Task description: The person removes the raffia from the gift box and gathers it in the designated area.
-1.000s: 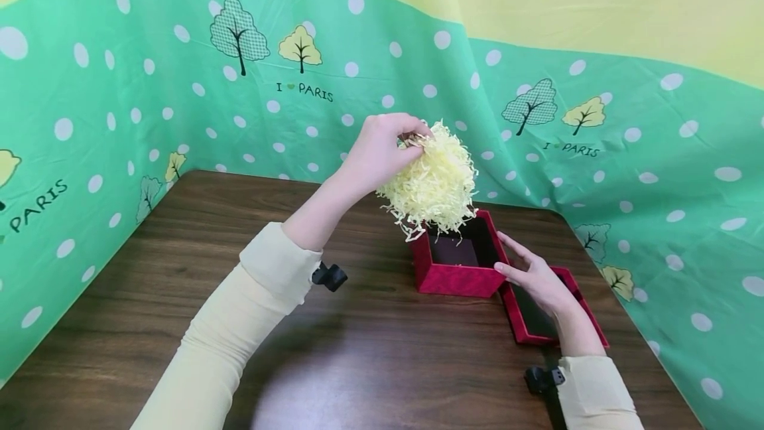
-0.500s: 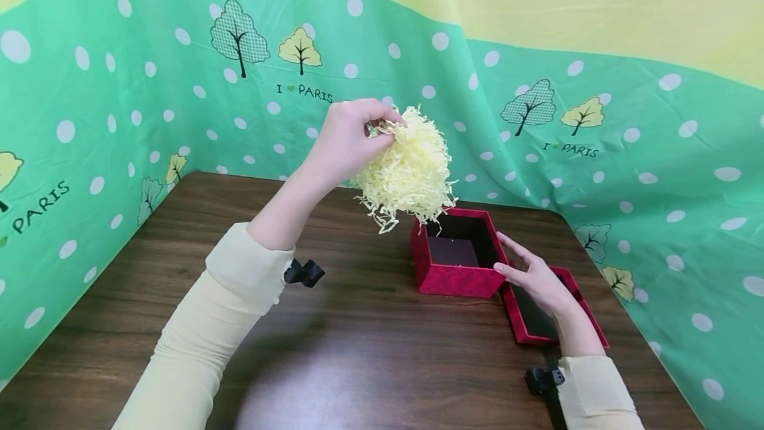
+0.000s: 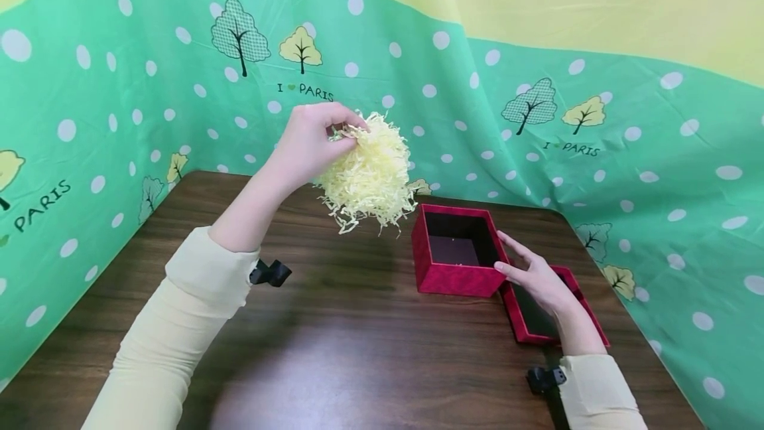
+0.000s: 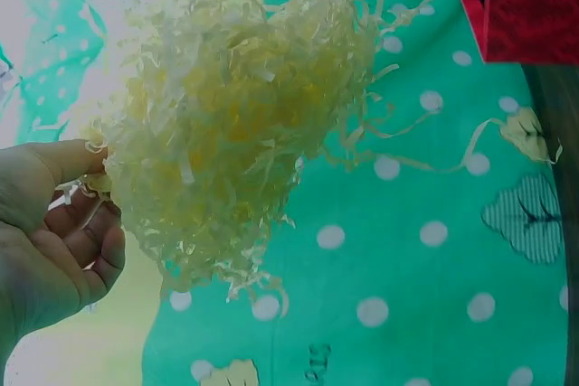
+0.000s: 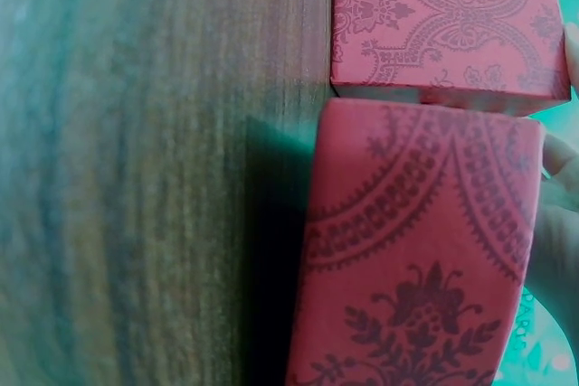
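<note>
My left hand [image 3: 307,144] pinches a fluffy bunch of pale yellow shredded paper [image 3: 373,178] between thumb and fingers, up above the table. Loose strands hang from the bunch, which fills much of the left wrist view. To its right stands a red patterned box [image 3: 459,281], its dark inside showing a few tiny pale bits. My right hand [image 3: 540,284] touches the box's right side and front corner with fairly straight thumb and fingers. Under that hand lies a red lid [image 3: 528,334], inside up, against the box; the right wrist view shows its patterned side [image 5: 416,241] close up.
A dark brown wooden table [image 3: 334,350] carries everything. Green and yellow printed cloth [image 3: 370,38] hangs behind it and at both sides. Each wrist wears a black camera mount [image 3: 271,273].
My left hand has moved left with the shredded paper, from above the box to over the table beside it. The right hand, box and lid have stayed in place.
</note>
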Action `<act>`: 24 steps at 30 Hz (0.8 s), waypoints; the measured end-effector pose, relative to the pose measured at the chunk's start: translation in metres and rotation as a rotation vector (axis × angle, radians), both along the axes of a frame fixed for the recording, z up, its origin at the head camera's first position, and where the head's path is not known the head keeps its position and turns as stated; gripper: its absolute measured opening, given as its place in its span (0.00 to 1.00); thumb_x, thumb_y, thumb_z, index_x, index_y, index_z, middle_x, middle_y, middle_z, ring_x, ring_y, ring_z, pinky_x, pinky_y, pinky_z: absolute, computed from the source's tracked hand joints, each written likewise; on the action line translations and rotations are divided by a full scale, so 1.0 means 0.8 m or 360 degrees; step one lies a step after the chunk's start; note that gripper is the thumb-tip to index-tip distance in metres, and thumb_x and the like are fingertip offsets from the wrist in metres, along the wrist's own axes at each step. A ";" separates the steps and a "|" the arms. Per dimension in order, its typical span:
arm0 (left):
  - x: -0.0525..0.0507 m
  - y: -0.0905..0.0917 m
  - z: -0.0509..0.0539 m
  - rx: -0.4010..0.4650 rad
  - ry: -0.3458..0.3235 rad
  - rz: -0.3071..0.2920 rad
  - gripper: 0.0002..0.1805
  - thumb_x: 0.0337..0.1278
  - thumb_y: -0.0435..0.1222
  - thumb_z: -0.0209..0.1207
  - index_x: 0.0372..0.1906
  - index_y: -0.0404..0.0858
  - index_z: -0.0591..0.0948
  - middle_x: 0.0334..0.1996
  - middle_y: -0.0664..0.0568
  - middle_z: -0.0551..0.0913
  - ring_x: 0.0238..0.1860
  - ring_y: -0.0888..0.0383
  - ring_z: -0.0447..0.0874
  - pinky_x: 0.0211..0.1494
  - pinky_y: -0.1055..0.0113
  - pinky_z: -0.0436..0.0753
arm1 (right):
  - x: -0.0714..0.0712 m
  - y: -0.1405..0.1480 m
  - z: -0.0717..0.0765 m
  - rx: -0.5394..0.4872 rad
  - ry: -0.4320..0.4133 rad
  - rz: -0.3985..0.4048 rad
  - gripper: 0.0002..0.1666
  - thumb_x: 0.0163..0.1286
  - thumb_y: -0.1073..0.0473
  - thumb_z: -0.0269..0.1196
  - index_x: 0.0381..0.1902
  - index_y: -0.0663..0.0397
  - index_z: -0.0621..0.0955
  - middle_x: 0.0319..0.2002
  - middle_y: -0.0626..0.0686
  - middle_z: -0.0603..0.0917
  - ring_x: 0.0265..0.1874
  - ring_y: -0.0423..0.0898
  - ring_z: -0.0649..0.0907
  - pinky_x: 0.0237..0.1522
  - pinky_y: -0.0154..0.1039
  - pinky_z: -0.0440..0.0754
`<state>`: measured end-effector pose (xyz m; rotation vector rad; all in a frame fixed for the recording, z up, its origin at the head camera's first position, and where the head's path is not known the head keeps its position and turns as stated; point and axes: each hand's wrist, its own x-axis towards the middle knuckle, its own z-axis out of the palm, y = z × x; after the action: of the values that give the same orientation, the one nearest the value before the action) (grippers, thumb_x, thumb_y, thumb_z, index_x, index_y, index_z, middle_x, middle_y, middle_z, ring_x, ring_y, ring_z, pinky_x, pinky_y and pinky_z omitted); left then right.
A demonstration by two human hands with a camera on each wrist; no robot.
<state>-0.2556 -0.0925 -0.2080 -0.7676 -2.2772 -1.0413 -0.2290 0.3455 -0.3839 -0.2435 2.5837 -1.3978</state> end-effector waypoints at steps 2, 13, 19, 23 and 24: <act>-0.001 -0.008 -0.003 -0.0016 -0.0017 0.0012 0.11 0.50 0.27 0.59 0.39 0.39 0.86 0.40 0.50 0.86 0.42 0.58 0.80 0.46 0.65 0.77 | 0.000 0.001 0.000 0.0003 0.0002 0.0000 0.45 0.67 0.46 0.59 0.75 0.35 0.50 0.74 0.56 0.50 0.69 0.62 0.57 0.61 0.61 0.65; -0.013 -0.049 -0.023 -0.0041 -0.0103 0.0100 0.12 0.50 0.27 0.59 0.40 0.38 0.86 0.42 0.48 0.86 0.46 0.54 0.80 0.52 0.59 0.76 | -0.002 0.001 0.001 -0.0001 0.0028 0.0030 0.44 0.68 0.47 0.59 0.75 0.38 0.50 0.74 0.57 0.49 0.69 0.62 0.56 0.61 0.59 0.67; -0.022 -0.062 -0.043 -0.0079 -0.0162 0.0109 0.11 0.51 0.28 0.59 0.40 0.39 0.86 0.44 0.48 0.85 0.48 0.52 0.80 0.53 0.56 0.76 | -0.001 0.003 0.000 -0.0001 0.0019 0.0017 0.44 0.68 0.49 0.59 0.75 0.36 0.50 0.74 0.56 0.49 0.69 0.62 0.57 0.61 0.61 0.65; -0.030 -0.071 -0.059 -0.0110 -0.0181 0.0114 0.11 0.51 0.28 0.60 0.40 0.39 0.85 0.44 0.47 0.85 0.49 0.50 0.80 0.54 0.55 0.77 | -0.001 0.004 -0.002 -0.0010 0.0021 0.0018 0.43 0.68 0.50 0.58 0.75 0.36 0.50 0.74 0.55 0.50 0.69 0.60 0.57 0.61 0.61 0.65; -0.031 -0.073 -0.062 -0.0112 -0.0188 0.0113 0.11 0.50 0.28 0.60 0.40 0.39 0.85 0.44 0.47 0.85 0.49 0.50 0.81 0.54 0.55 0.77 | -0.001 0.004 -0.002 -0.0009 0.0024 0.0020 0.43 0.69 0.50 0.58 0.75 0.36 0.50 0.74 0.55 0.50 0.69 0.60 0.57 0.61 0.61 0.65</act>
<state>-0.2807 -0.1510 -0.2578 -0.6636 -2.4343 -1.0024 -0.2300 0.3489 -0.3853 -0.2717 2.5859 -1.4040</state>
